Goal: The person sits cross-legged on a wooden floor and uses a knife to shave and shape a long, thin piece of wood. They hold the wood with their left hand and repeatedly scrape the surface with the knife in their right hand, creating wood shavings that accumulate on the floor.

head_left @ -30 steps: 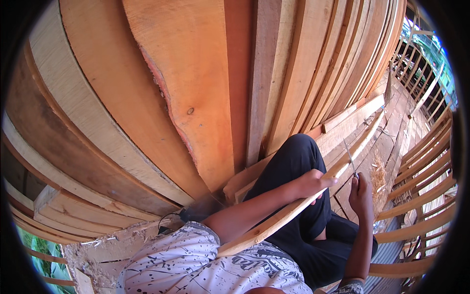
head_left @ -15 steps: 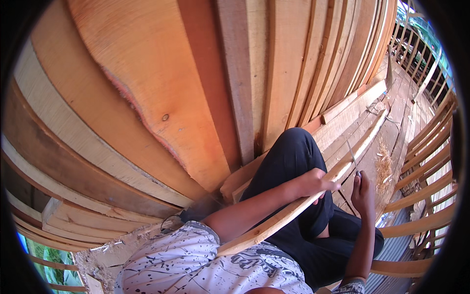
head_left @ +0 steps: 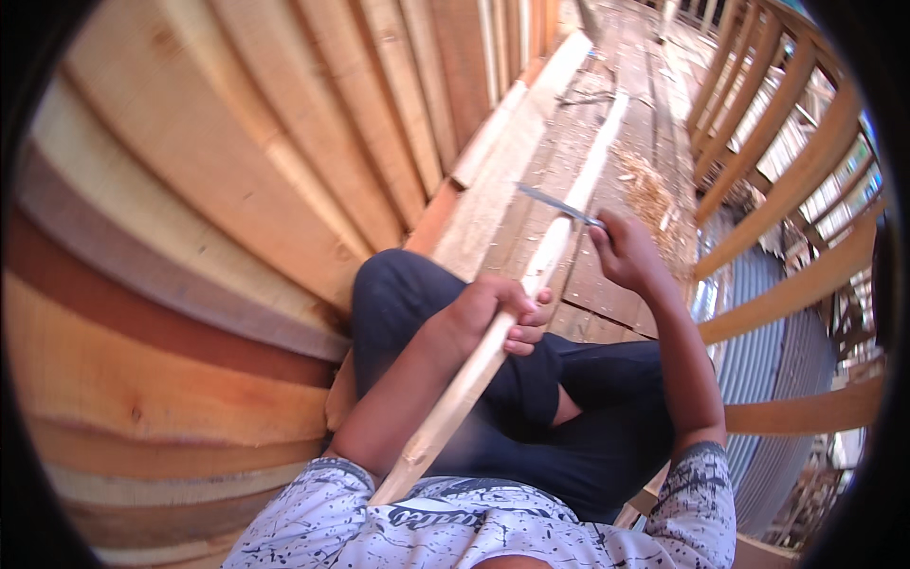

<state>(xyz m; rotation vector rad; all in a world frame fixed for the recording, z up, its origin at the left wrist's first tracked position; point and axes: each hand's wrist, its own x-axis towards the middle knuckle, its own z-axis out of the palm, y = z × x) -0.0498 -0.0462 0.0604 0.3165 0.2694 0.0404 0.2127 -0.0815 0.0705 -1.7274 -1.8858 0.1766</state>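
A long, pale wooden pole point(head_left: 445, 417) runs from against my shirt, over my lap and out above the floor. My left hand point(head_left: 502, 311) is wrapped round it about midway. In my right hand point(head_left: 626, 248) is the handle of a knife point(head_left: 559, 204), closed in my fingers. Its long blade lies across the top of the pole, a little beyond my left hand, with the tip pointing left. My legs point(head_left: 408, 294) in dark trousers are folded beneath the pole.
Tall planks point(head_left: 284, 171) lean along my left. Curled shavings point(head_left: 649, 194) lie on the plank floor point(head_left: 607, 275), right of the pole. A slatted railing point(head_left: 787, 152) and corrugated metal sheeting point(head_left: 758, 332) are at the right. A squared beam point(head_left: 512, 142) lies along the planks' foot.
My view has swung to the right. The knife, earlier upright beside the pole, now lies across it. My right hand has moved forward, while my left keeps hold of the pole.
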